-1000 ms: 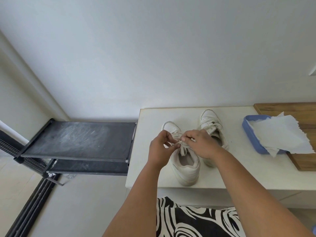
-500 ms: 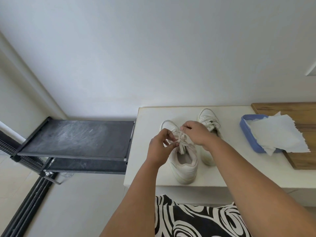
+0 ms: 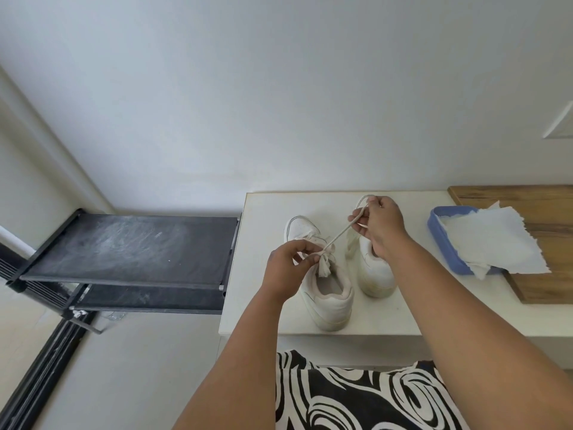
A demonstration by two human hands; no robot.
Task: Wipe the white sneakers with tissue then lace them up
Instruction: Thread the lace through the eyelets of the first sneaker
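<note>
The left hand [image 3: 290,263] pinches the lace [image 3: 339,234] at the tongue of the left sneaker [image 3: 322,283]. The right hand [image 3: 379,226], half a second ago close beside it, now sits raised above the right sneaker [image 3: 373,270], gripping the lace taut. No readable writing shows on either shoe.

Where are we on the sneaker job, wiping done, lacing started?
Wiping: cannot confirm; a used-looking tissue lies over the blue tray. In hand: the left hand pinches the left sneaker at its lace knot, while the right hand pulls the lace taut up and away. Left: finish this bow. The right sneaker is partly hidden, so its lacing is unclear.
</note>
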